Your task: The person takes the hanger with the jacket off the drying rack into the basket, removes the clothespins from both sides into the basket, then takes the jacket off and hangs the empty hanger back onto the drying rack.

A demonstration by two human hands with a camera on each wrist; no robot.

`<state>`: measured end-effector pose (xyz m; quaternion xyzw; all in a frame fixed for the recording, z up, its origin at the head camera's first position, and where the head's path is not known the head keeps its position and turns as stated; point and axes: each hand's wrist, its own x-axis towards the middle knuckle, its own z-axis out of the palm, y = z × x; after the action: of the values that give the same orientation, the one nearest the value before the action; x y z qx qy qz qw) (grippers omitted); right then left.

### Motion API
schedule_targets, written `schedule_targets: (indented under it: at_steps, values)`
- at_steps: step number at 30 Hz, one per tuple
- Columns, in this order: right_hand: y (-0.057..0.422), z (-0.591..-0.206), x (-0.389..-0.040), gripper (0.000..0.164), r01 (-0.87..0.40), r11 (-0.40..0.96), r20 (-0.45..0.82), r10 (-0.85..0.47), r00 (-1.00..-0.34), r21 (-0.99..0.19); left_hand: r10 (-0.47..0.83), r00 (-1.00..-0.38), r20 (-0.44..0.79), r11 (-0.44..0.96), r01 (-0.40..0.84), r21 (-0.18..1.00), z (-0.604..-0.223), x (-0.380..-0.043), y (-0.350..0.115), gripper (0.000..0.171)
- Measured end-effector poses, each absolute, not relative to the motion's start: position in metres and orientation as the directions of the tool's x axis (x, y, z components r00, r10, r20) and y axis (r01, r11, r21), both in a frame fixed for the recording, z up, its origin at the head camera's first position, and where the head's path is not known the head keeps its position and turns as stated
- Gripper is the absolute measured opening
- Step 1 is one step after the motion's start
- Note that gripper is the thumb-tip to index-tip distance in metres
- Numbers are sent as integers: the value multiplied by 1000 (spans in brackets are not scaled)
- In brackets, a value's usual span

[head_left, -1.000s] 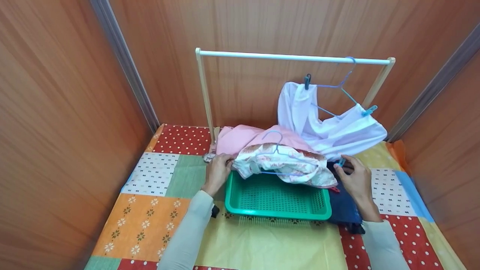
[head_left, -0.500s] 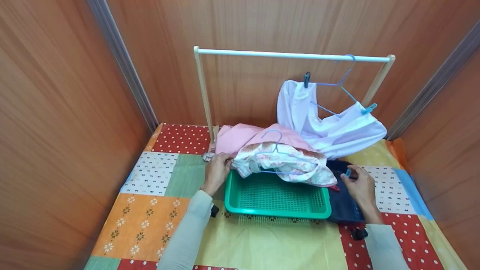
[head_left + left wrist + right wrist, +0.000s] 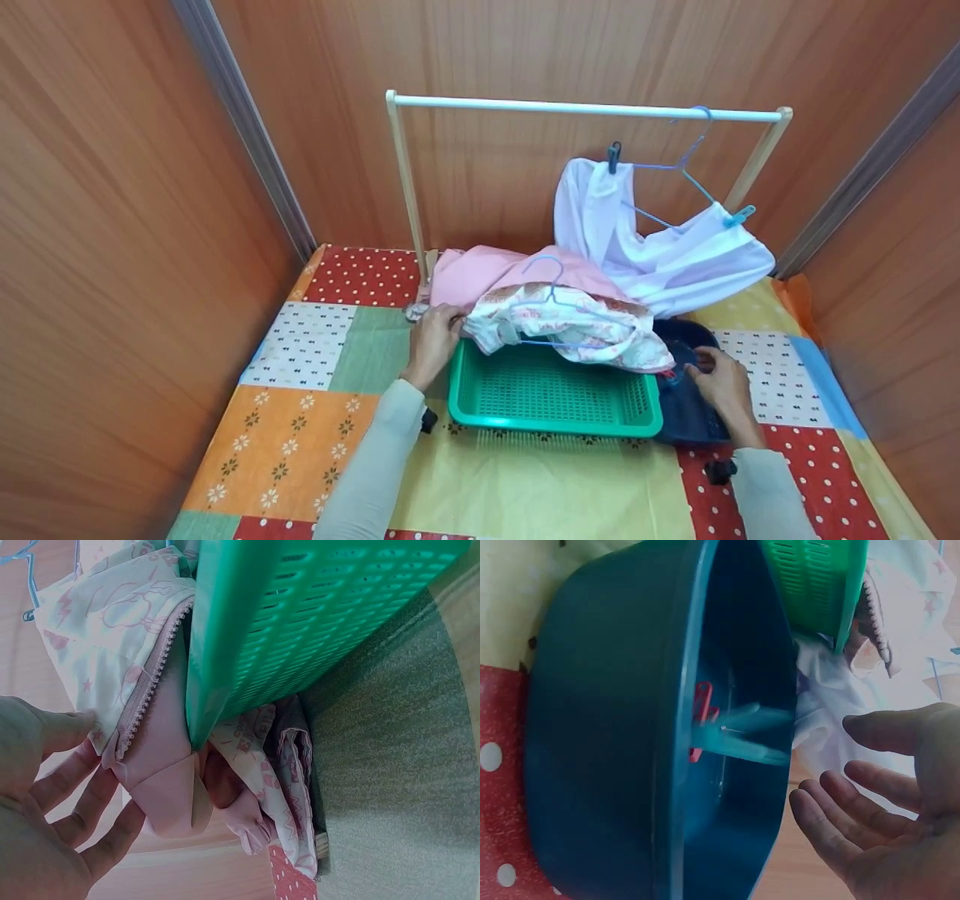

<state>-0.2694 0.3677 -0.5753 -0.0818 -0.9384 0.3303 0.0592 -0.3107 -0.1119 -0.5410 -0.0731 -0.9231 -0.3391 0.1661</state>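
My left hand (image 3: 435,346) pinches the edge of a pink jacket (image 3: 517,270) with a white printed lining and a zipper (image 3: 154,682). The jacket is draped over the back of a green basket (image 3: 555,430), with a blue hanger (image 3: 553,292) in it. My right hand (image 3: 726,390) is over a dark blue basin (image 3: 607,727), fingers spread and holding nothing in the right wrist view. A blurred light-blue clothespin (image 3: 739,746) is apart from the fingers, at the basin's opening. A red clothespin (image 3: 703,701) shows inside the basin.
A small rack with a white rail (image 3: 525,106) stands behind. From it hangs a white garment (image 3: 660,270) on a hanger, held by a black clothespin (image 3: 614,157) and a blue clothespin (image 3: 740,217). A patchwork cloth (image 3: 300,442) covers the surface; wooden panels surround it.
My right hand has moved right and down from beside the jacket to over the basin, and has let go of the blue clothespin. My left hand keeps its place on the jacket.
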Motion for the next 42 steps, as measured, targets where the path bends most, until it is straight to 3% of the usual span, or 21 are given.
schedule_targets:
  at_steps: [9, 23, 42]
  values:
    - [360, -555, -268, 40, 41, 771, 139, 167, -976, -636, 31, -924, 381, 759, 270, 592, -540, -311, -112, 17]
    - [311, -500, -268, 30, -272, 747, 435, 26, -900, -606, 31, -942, 335, 764, 238, 600, -541, -309, -111, 18]
    - [267, -491, -281, 28, -431, 710, 508, -119, -853, -557, 28, -940, 341, 779, 235, 582, -537, -309, -111, 18]
